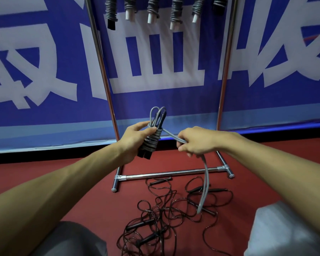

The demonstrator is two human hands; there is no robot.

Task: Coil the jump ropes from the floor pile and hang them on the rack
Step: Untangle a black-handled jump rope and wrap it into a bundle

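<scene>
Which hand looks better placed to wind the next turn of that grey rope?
The right hand, probably. It grips the loose strand running off the grey bundle, its slack hanging free below. The left hand is wrapped round the bundle itself, steadying it.

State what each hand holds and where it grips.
The left hand grips the half-coiled grey jump rope around its wrapped bundle, above the black handles. The right hand grips that rope's loose doubled strand just beside the bundle.

rope pile (166, 215) on floor before rack (171, 173) | coiled ropes (175, 11) hanging on rack top | banner (44, 61) behind rack
</scene>
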